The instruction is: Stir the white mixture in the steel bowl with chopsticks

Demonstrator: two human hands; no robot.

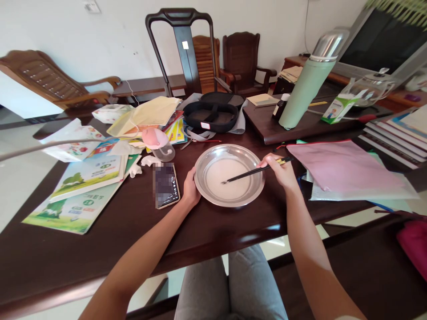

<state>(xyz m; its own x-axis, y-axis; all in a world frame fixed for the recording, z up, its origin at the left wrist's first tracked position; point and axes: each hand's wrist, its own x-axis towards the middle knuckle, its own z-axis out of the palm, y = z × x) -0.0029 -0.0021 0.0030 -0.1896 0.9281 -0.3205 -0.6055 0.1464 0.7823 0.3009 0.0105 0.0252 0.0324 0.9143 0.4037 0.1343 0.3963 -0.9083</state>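
Observation:
A round metal bowl point(248, 195) stands on the dark wooden table in front of me, with a pale, milky liquid point(216, 171) in it. My left hand point(191, 186) grips the bowl's left rim, thumb along the edge and the other fingers partly hidden. In my right hand point(276, 169) is a pair of black chopsticks point(248, 173) with gold-coloured marks near the top. Their tips reach into the liquid near the middle of the bowl. A phone point(167, 186) lies just left of my left hand.
Left are booklets point(90, 173), a tissue pack point(73, 142) and a pink-topped bottle point(156, 140). Behind the bowl sits an open black case point(211, 116). To the right are a pink zip pouch point(347, 164), a green thermos point(305, 89) and stacked books point(396, 138).

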